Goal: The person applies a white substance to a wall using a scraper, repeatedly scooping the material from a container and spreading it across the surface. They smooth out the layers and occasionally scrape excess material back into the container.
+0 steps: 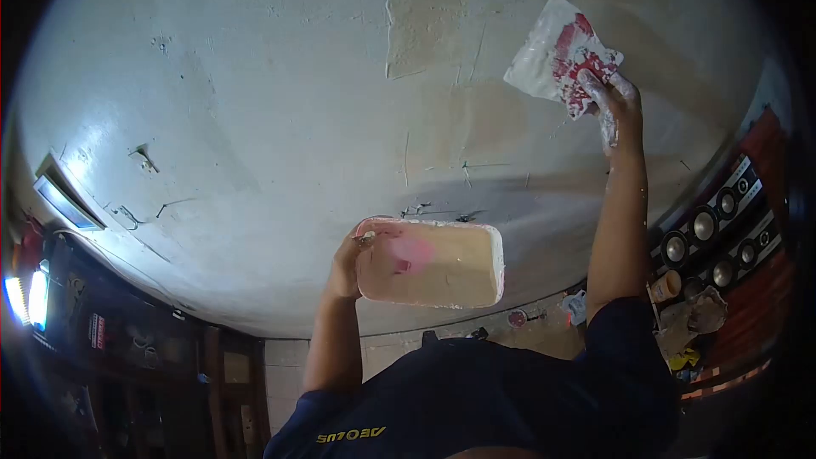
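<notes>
My left hand (346, 263) grips the left end of a shallow rectangular tray (442, 285), its fingers curled over the edge. White residue coats the tray's rim, and a pink patch shows inside near the fingers. Up at the right, my right hand (618, 104) is closed on a flat red putty spreader (586, 42) smeared thickly with white paste. White paste also covers the thumb and fingers of that hand. The spreader's broad white edge lies over the pale wall (306, 76), close to its surface. A rough raised-edge patch (425, 21) shows on the wall left of the spreader.
Small hooks or nails (144, 158) stick out of the wall. Speakers (704, 223) stand at the right, near a cup (665, 286) and plastic bags (705, 310). Dark cabinets (110, 357) and a bright lamp (38, 296) are at the left.
</notes>
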Motion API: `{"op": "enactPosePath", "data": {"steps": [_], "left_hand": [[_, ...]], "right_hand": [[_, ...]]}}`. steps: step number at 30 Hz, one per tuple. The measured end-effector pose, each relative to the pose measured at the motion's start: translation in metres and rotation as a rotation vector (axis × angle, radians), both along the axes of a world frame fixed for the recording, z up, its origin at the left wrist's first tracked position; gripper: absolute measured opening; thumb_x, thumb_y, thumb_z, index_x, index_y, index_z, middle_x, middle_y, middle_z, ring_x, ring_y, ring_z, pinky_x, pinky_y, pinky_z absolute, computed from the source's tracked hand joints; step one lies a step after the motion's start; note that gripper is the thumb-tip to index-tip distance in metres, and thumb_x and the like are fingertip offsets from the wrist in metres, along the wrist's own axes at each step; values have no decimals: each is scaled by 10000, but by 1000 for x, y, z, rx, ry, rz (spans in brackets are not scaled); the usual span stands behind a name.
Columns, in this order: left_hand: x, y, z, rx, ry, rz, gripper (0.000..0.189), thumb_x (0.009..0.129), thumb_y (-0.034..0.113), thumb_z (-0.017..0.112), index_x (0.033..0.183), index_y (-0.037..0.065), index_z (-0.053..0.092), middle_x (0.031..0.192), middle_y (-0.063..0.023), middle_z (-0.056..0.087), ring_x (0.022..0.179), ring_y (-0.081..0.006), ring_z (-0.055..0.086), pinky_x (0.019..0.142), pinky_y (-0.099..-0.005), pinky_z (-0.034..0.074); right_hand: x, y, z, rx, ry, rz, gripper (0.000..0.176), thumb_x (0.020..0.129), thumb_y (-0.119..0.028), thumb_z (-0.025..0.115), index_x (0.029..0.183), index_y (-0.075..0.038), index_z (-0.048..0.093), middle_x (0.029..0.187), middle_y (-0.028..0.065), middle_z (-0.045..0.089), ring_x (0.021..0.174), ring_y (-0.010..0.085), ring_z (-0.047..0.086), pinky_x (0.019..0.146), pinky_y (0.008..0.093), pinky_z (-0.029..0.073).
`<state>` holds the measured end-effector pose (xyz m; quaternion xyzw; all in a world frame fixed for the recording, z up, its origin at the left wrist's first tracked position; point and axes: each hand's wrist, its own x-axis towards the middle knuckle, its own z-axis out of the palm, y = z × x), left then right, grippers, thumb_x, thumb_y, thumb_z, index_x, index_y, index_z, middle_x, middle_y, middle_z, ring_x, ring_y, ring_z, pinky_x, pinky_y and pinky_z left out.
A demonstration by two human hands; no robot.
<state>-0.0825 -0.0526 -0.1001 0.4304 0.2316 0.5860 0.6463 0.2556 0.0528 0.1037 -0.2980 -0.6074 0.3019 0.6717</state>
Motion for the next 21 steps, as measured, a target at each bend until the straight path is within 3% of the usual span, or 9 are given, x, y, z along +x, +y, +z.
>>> {"op": "enactPosePath", "data": {"steps": [6,7,10,12,14,15,18,20,21], "left_hand": [[-1,8,-8,100,45,-5,492,873,307,322,1196,-55,407,1125,-189,528,1024,-278,549,862,-391,464],[-1,7,-6,96,41,-3,499,876,320,325,1194,-56,407,1130,-188,524,1027,-276,547,867,-390,461],[-3,4,-6,219,162,44,535,887,387,346,1183,-53,419,1147,-186,513,1036,-272,539,884,-388,451],[-6,6,-11,190,55,-16,570,885,441,369,1175,-46,427,1154,-187,508,1043,-273,534,893,-392,445],[-9,9,-20,139,28,-17,584,880,458,382,1174,-46,426,1148,-188,511,1040,-276,537,884,-396,452],[-10,9,-23,91,5,-18,599,876,474,394,1172,-45,425,1143,-189,514,1037,-278,539,875,-400,459],[-7,10,-9,142,109,-19,597,870,468,408,1165,-50,426,1116,-186,527,1014,-278,550,845,-403,476],[1,17,-5,151,139,-34,602,864,470,413,1165,-52,423,1093,-186,539,1002,-281,556,826,-407,488],[7,21,-2,133,82,-52,585,864,454,407,1161,-50,429,1090,-185,541,994,-277,558,825,-401,487]], "right_hand": [[-72,13,16,105,-146,122,283,790,-121,669,995,64,604,880,72,646,733,85,559,688,225,442],[-71,30,13,124,-230,-50,263,790,-129,668,973,53,616,847,51,648,715,65,535,660,223,436],[-43,50,3,146,-162,-112,256,791,-126,660,980,42,621,829,44,647,706,71,525,648,224,438],[-10,41,-8,40,-74,-118,326,764,-119,678,1028,53,596,950,64,637,803,109,580,717,238,443],[8,22,-18,-70,-10,-117,342,789,-164,655,1074,15,592,975,43,626,764,85,561,649,219,420],[8,1,-18,-178,-58,-258,282,807,-176,639,1031,-9,604,893,19,609,680,62,504,576,207,384],[23,-17,-41,-180,65,-135,221,827,-202,630,958,-25,608,777,-5,565,597,64,441,520,197,344],[9,-42,-50,-185,-26,-113,163,840,-202,635,892,-48,621,700,-38,542,537,43,450,466,196,290],[1,-59,-51,-179,-163,-99,175,860,-182,604,936,-24,619,770,15,602,554,69,532,454,191,341]]}}
